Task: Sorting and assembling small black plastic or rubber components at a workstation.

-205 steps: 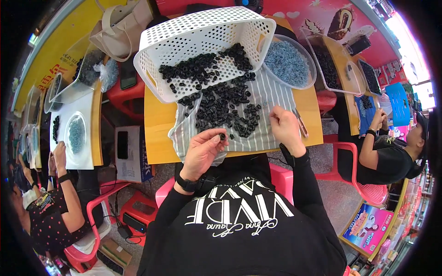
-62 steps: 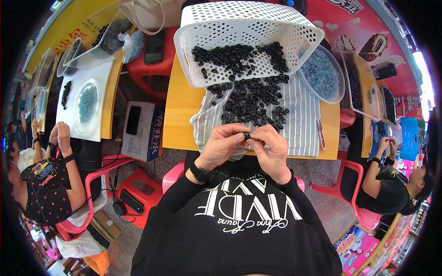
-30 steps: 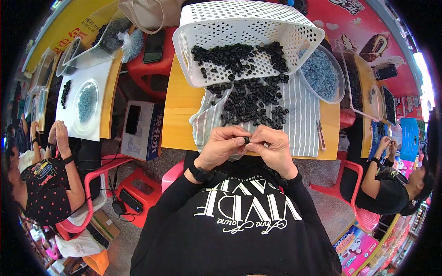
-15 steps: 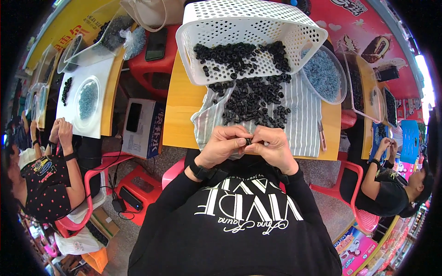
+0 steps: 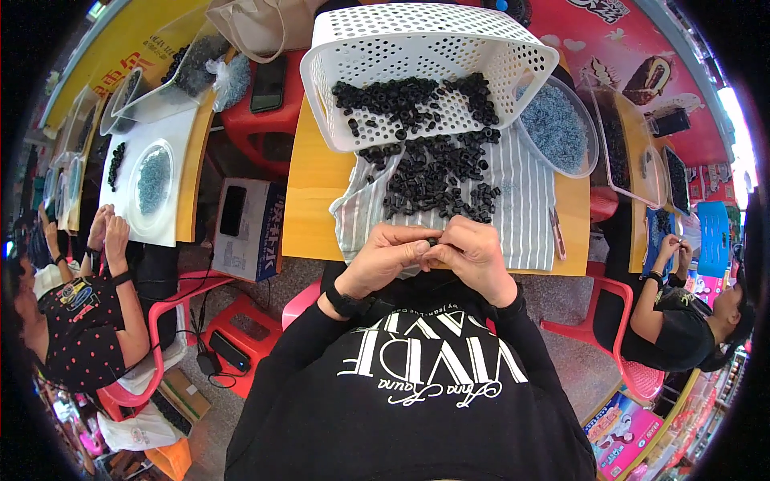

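My left hand [image 5: 383, 258] and my right hand [image 5: 473, 255] meet at the near edge of the yellow table [image 5: 314, 184], fingertips pinched together on one small black ring part [image 5: 433, 240]. Just beyond them a heap of the same black rings [image 5: 437, 180] lies on a grey striped cloth [image 5: 525, 208]. A white perforated basket [image 5: 417, 48], tipped toward me, holds more black rings at the back of the table.
A clear bowl of blue-grey small parts [image 5: 557, 128] stands at the right, small cutters [image 5: 556, 232] on the cloth's right edge. A person in black sits at right [image 5: 682, 337], another in a dotted shirt at left [image 5: 80, 313]. A box with a phone [image 5: 241, 228] stands left of the table.
6.8 s ago my hands were apart on the cloth; since then they have come together at the table's near edge and stay pinched on a ring, barely shifting in the last second.
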Available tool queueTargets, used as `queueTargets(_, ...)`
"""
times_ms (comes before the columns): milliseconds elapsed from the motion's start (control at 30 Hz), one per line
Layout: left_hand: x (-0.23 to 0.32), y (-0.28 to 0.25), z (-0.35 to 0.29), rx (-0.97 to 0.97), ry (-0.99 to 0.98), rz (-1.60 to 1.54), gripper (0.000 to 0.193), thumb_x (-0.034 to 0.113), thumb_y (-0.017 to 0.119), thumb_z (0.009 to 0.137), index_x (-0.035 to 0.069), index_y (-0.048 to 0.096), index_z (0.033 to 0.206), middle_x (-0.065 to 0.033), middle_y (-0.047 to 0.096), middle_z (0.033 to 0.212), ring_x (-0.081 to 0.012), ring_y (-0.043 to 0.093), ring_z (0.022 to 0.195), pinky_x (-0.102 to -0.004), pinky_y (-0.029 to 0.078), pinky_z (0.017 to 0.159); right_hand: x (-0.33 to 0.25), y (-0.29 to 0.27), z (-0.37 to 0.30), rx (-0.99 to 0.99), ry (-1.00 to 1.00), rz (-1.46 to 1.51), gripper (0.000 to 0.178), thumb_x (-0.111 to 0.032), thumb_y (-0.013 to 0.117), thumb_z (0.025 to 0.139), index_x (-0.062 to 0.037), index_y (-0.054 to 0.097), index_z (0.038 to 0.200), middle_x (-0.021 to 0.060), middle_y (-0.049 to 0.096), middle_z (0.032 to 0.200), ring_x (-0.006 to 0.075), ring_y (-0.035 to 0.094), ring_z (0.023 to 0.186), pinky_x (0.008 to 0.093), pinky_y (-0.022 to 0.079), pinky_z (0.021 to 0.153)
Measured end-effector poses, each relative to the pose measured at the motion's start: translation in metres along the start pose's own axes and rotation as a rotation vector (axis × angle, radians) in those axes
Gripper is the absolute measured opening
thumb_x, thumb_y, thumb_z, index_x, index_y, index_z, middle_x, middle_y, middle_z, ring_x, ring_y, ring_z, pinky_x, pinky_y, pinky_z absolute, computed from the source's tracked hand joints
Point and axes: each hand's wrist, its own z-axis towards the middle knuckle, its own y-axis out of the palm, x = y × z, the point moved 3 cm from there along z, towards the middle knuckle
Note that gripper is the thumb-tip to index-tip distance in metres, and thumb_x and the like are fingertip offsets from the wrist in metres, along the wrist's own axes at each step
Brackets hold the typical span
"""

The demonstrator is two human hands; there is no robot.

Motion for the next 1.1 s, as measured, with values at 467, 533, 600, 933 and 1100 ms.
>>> queueTargets(467,0.006,-0.003,0.006,-0.06,-0.163,-0.172,0.03,0.008,0.064,0.091,-0.008,0.063,0.117,-0.0134,0.069,0.096,-0.0171,0.067,0.082,-0.0261,0.054,0.071,-0.024,-0.006,0.006,-0.016,-0.249,-0.356,0.029,-0.014,0.077,0.068,-0.0067,0.049,0.063,0.0057,0.045,0.062,0.0235,0.055,0.057,0.0352,0.044,0.049)
queueTargets(533,0.003,0.002,0.006,-0.05,-0.111,-0.186,0.03,0.009,0.062,0.093,-0.008,0.061,0.118,-0.0139,0.068,0.099,-0.0159,0.065,0.082,-0.0249,0.053,0.072,-0.024,-0.015,0.005,-0.004,-0.225,-0.275,0.029,-0.012,0.081,0.065,-0.004,0.053,0.064,0.0064,0.044,0.06,0.0242,0.052,0.055,0.035,0.04,0.048)
queueTargets(600,0.001,0.002,0.008,-0.045,-0.086,-0.196,0.03,0.01,0.061,0.094,-0.008,0.061,0.119,-0.0142,0.067,0.101,-0.0161,0.065,0.083,-0.0248,0.053,0.073,-0.013,-0.038,-0.006,0.108,-0.13,-0.33,0.025,-0.014,0.079,0.069,-0.0034,0.056,0.069,0.0072,0.047,0.063,0.0254,0.053,0.056,0.0354,0.041,0.049)
queueTargets(933,-0.003,-0.004,0.015,-0.005,0.022,-0.307,0.028,0.007,0.054,0.098,-0.006,0.059,0.122,-0.016,0.065,0.107,-0.0171,0.063,0.085,-0.0242,0.053,0.076,0.066,-0.142,-0.086,0.32,0.398,-0.863,0.015,-0.006,0.064,0.081,0.0004,0.062,0.094,0.0198,0.057,0.09,0.0396,0.057,0.083,0.0462,0.044,0.07)
queueTargets(1100,-0.003,-0.001,0.015,0.032,0.042,-0.278,0.028,0.007,0.053,0.098,-0.005,0.059,0.123,-0.016,0.065,0.108,-0.0158,0.062,0.083,-0.0239,0.052,0.074,0.083,-0.136,-0.093,0.276,0.371,-1.022,0.014,-0.005,0.06,0.084,0.0033,0.06,0.095,0.0197,0.057,0.085,0.0426,0.056,0.079,0.0468,0.045,0.069)
